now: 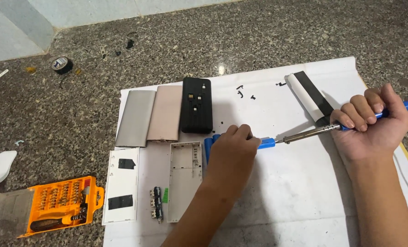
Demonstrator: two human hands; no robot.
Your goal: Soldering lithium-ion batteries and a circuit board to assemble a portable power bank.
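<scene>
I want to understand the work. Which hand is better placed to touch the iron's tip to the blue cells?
The right hand, probably. It grips the soldering iron, whose tip is at the end of the blue cells. The left hand lies on the cells.

Both forearms enter from the bottom edge. The left hand [233,148] lies palm down near the centre, fingers curled and pressed down, pointing to about 12 o'clock. The right hand [373,121] is at about 3 o'clock from it, closed in a fist, knuckles up, thumb side turned toward the left hand.
</scene>
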